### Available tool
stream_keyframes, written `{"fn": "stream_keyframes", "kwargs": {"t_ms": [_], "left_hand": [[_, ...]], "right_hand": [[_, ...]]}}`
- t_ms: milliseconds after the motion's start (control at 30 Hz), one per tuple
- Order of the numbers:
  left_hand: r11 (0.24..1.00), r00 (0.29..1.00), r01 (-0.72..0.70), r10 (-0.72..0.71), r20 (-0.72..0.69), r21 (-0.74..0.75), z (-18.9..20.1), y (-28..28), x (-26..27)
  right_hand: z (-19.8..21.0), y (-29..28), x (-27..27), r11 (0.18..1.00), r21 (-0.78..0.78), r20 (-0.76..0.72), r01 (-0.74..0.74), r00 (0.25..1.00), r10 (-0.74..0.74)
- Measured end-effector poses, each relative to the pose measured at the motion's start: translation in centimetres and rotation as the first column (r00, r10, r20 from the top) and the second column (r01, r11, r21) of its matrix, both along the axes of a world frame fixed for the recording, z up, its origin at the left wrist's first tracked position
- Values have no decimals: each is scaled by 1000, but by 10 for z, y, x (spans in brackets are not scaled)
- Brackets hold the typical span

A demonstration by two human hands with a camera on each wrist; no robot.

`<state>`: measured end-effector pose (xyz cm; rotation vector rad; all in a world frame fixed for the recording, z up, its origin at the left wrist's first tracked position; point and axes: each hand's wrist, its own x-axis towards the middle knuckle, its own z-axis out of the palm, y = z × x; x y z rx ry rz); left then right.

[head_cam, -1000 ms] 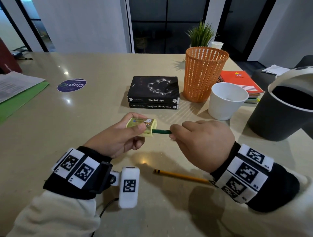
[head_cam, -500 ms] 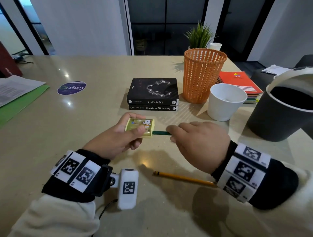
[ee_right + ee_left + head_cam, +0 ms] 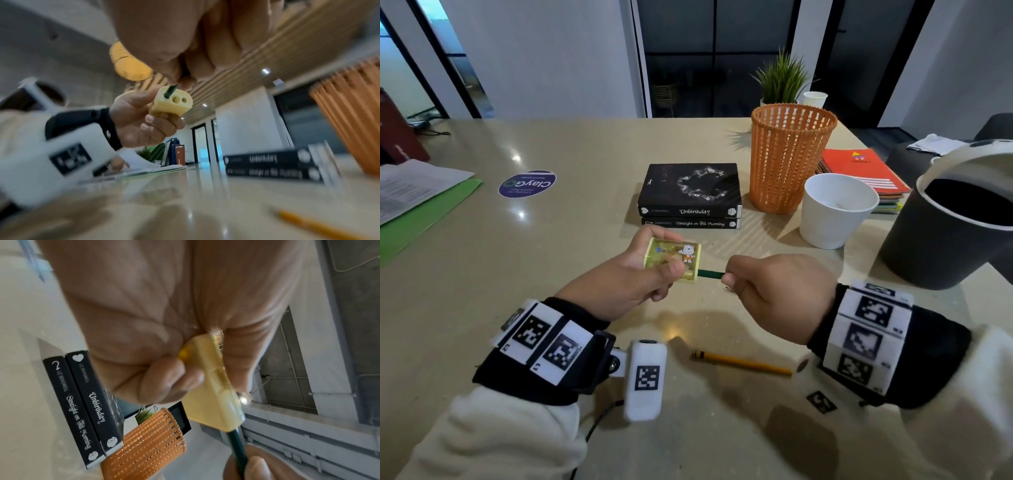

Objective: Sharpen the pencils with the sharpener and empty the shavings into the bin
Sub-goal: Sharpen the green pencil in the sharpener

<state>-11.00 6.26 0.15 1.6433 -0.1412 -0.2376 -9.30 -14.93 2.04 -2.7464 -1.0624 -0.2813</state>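
**Sharpener in my left hand, green pencil pushed into it**

Sharpener (image 3: 673,260), yellow-green and see-through with a cartoon sticker on top, sat above the table (image 3: 551,274) in my left hand (image 3: 619,284), thumb across its top and fingers curled underneath. In the right wrist view its end face showed three holes, and the green pencil (image 3: 710,273) went into the one nearest my thumb. Only a short stretch of that pencil showed between the sharpener and my right hand (image 3: 774,291), which pinched the shaft between thumb and curled fingers. Both hands hung above the tabletop, knuckles up.

Far left lay papers (image 3: 410,192) on a green folder (image 3: 428,212), then a round blue sticker (image 3: 527,184). Beyond my hands two black books (image 3: 690,192) were stacked, spines toward me. Close to me, under my right wrist, a yellow pencil (image 3: 743,362) lay flat on the table. Right of the books stood an orange mesh basket (image 3: 791,157), a plant (image 3: 782,78) behind it, then a white cup (image 3: 837,209), an orange notebook (image 3: 866,171) on a stack, and at the far right the dark bin (image 3: 941,240), its top open.
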Motion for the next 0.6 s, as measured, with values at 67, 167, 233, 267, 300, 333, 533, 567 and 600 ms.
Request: {"fn": "stream_keyframes", "kwargs": {"t_ms": [67, 167, 233, 267, 300, 333, 533, 567, 600], "left_hand": [[998, 999, 2, -5, 47, 63, 3, -2, 0], [999, 999, -9, 6, 52, 53, 2, -2, -1], [999, 1000, -15, 15, 6, -29, -1, 0, -1], [996, 999, -33, 30, -27, -88, -2, -1, -1], [987, 997, -60, 51, -58, -150, -3, -3, -1], [973, 994, -91, 75, -85, -210, -3, -6, -1], [913, 984, -137, 80, -160, -385, -1, -15, -4], [911, 984, -130, 71, -163, -391, -1, -17, -4], [910, 984, -127, 66, -165, -395, -1, -18, -3]], "right_hand": [[1, 0, 5, 997, 79, -299, -8, 954, 32], [5, 0, 6, 998, 60, -357, -16, 934, 36], [6, 1, 5, 1000, 4, -33, -17, 999, 17], [5, 1, 3, 999, -32, 75, -24, 997, 26], [4, 0, 2, 998, -53, 175, -45, 983, 54], [3, -1, 4, 995, -80, 255, -60, 964, 79], [-5, -7, 8, 995, -95, 374, -15, 926, 49], [-5, -8, 8, 998, -66, 367, -17, 929, 40], [-1, -7, 7, 999, -50, 352, -13, 935, 30]]}}
